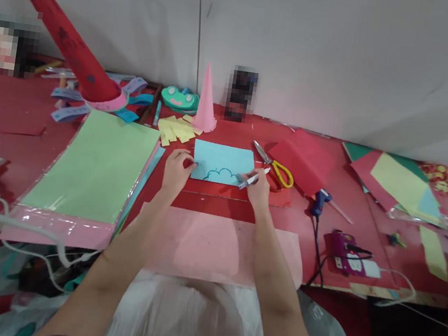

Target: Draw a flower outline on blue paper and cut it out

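Observation:
A light blue paper card [221,159] lies on the red table [291,222], with a scalloped line drawn along its near edge. My left hand [177,170] rests on the card's left edge, fingers curled and pressing it down. My right hand [258,187] is closed on a marker pen [252,180], its tip on the card's lower right part. A pink sheet [213,244] lies under my forearms.
Yellow-handled scissors [276,167] and folded red paper [302,159] lie right of the card. A glue gun [319,201] and purple device [347,255] sit further right. Green paper stack [94,166] at left; pink cone [206,99], yellow strips [177,129], red tube [60,28] behind.

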Action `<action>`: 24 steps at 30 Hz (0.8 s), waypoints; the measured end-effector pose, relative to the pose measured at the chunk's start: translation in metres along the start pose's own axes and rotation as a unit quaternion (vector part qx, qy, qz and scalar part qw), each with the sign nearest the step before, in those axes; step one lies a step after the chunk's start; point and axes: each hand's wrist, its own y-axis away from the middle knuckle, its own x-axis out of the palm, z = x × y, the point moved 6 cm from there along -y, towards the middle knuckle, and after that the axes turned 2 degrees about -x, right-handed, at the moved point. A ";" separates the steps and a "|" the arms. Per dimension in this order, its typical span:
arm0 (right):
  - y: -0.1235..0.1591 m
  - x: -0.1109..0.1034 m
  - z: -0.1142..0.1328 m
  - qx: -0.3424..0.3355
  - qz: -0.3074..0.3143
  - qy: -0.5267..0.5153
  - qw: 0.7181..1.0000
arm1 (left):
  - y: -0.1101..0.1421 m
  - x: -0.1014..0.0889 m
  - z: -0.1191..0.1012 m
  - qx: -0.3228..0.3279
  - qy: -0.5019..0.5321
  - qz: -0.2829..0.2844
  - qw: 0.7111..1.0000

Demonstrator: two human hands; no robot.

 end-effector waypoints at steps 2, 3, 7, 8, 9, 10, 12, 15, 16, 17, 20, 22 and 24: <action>-0.001 -0.004 0.001 -0.007 -0.029 -0.013 0.999 | -0.001 -0.001 0.001 -0.015 0.070 0.000 0.997; -0.001 -0.006 0.001 -0.014 -0.045 -0.029 0.998 | -0.002 -0.001 0.002 -0.030 0.107 0.000 0.994; -0.003 -0.007 0.005 -0.048 -0.052 -0.090 0.993 | -0.006 -0.002 0.013 -0.087 0.194 -0.025 0.977; -0.004 -0.006 0.007 -0.052 -0.043 -0.094 0.993 | -0.007 -0.003 0.016 -0.093 0.200 -0.037 0.975; -0.004 -0.005 0.009 -0.059 -0.035 -0.097 0.993 | -0.008 -0.005 0.018 -0.097 0.203 -0.047 0.973; -0.004 -0.004 0.013 -0.071 -0.029 -0.101 0.992 | -0.008 -0.006 0.019 -0.103 0.205 -0.054 0.972; -0.002 -0.005 0.021 -0.106 -0.023 -0.110 0.988 | -0.008 -0.006 0.022 -0.119 0.208 -0.056 0.969; 0.001 -0.008 0.029 -0.142 -0.018 -0.095 0.985 | -0.005 -0.003 0.024 -0.145 0.227 -0.039 0.962; 0.002 -0.009 0.031 -0.147 -0.014 -0.084 0.985 | -0.004 -0.002 0.023 -0.150 0.243 -0.028 0.958; 0.002 -0.009 0.032 -0.149 -0.012 -0.075 0.986 | -0.002 0.000 0.022 -0.152 0.262 -0.014 0.953; 0.001 -0.013 0.033 -0.150 -0.027 -0.075 0.985 | 0.001 0.003 0.015 -0.144 0.303 0.039 0.941; 0.001 -0.018 0.034 -0.151 -0.064 -0.087 0.983 | 0.004 0.007 0.009 -0.125 0.298 0.109 0.940; 0.001 -0.026 0.035 -0.160 -0.110 -0.094 0.976 | 0.008 0.011 0.004 -0.123 0.273 0.180 0.937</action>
